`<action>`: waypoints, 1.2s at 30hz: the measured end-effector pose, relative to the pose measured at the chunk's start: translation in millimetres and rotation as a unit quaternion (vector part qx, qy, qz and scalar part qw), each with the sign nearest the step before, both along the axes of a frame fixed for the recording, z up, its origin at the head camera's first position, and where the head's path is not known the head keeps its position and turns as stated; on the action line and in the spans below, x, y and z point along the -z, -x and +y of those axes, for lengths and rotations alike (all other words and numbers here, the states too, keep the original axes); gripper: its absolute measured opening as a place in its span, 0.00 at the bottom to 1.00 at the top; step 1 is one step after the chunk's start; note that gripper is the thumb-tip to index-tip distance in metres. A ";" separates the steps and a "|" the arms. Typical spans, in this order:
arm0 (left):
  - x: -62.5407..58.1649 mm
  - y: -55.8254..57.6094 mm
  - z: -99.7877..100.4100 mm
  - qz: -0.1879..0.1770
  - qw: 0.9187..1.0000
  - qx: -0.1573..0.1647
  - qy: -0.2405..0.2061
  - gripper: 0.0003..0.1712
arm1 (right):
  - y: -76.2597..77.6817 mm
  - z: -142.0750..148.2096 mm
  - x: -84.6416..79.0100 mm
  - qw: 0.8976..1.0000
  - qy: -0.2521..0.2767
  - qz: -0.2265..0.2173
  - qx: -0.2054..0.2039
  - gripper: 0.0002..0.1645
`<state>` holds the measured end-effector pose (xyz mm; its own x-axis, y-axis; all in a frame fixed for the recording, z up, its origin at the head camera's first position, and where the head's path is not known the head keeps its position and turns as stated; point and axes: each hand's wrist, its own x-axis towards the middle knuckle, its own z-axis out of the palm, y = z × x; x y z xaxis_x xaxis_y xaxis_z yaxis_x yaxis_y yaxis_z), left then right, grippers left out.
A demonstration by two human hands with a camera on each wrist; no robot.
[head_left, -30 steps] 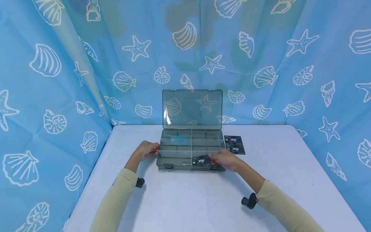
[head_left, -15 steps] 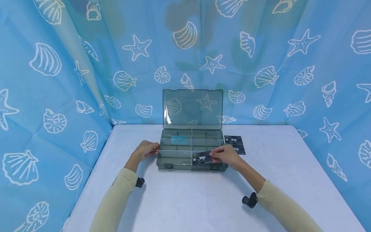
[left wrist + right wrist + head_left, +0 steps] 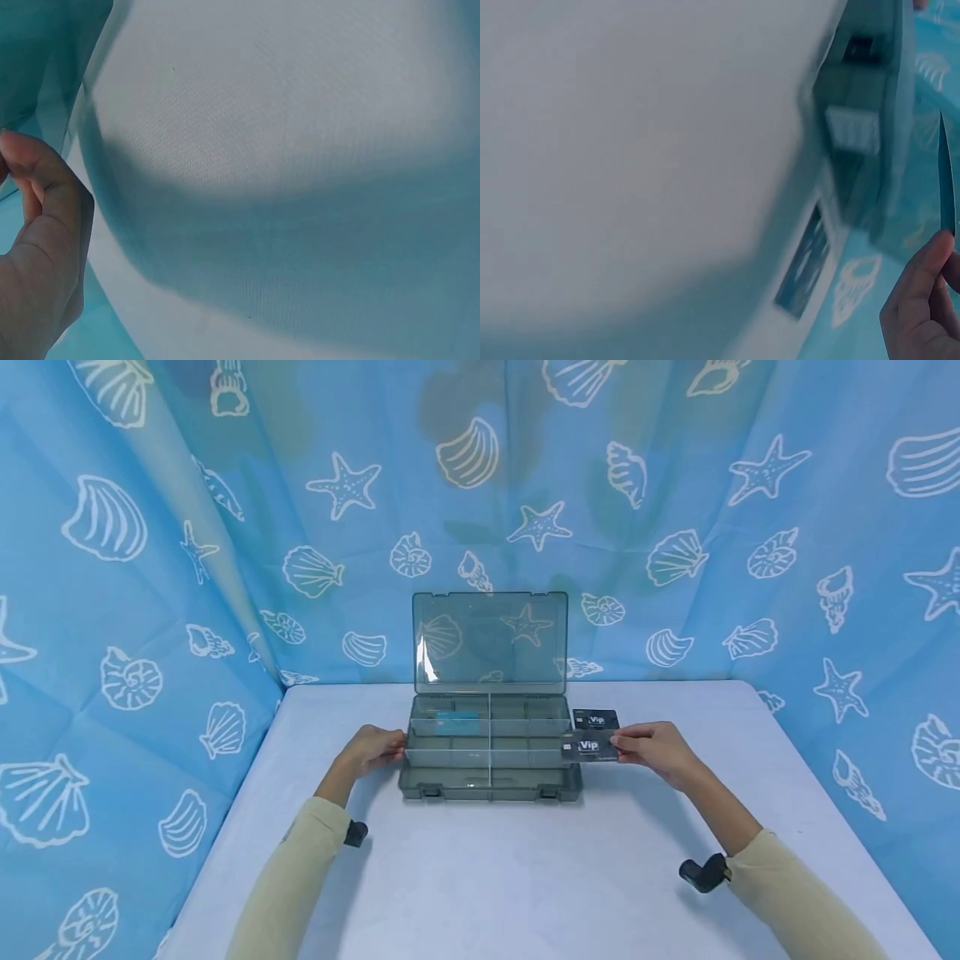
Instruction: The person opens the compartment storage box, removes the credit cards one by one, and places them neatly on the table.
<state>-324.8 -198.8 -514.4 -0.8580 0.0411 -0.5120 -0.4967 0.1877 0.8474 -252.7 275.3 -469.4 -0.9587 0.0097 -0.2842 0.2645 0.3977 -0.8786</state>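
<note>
In the head view, a smoky grey divided plastic organizer box (image 3: 491, 795) stands with its lid raised at the back. My left hand (image 3: 375, 747) grips the box's left wall; in the left wrist view that hand (image 3: 45, 240) has its fingers bent at the box. A black card printed "Vip" (image 3: 587, 747) is pinched between thumb and fingers of my right hand (image 3: 656, 752), overlapping the box's right side. The right wrist view shows this card (image 3: 946, 176) edge-on, above the fingertips. Another black Vip card (image 3: 596, 719) lies behind it on the table.
A light blue card (image 3: 457, 722) lies in the box's back left compartment. Clear dividers (image 3: 491, 768) split the box into several sections. The white-covered table (image 3: 480, 877) meets a blue shell-patterned curtain (image 3: 360, 568) at the back and sides.
My right hand has lifted the card from the front right compartment and carried it right, over the table cards, covering the nearer one. The left hand stays at the box.
</note>
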 end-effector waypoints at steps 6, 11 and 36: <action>3.1 0.6 -1.9 -0.001 1.000 -0.004 0.002 0.21 | -1.2 30.3 13.5 0.999 -0.028 -0.004 0.021 0.25; 1.6 -0.4 -2.0 -0.001 1.000 -0.004 0.004 0.19 | -0.9 37.6 36.3 0.998 -0.044 -0.028 0.026 0.21; -0.3 -1.0 0.7 -0.001 1.000 -0.001 0.005 0.19 | 12.6 17.5 52.9 0.967 -0.247 -0.032 0.060 0.19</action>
<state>-323.8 -198.1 -514.0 -0.8572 0.0342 -0.5139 -0.4987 0.1942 0.8447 -265.3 292.8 -522.3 -0.9229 0.2691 -0.2754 0.3821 0.7283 -0.5688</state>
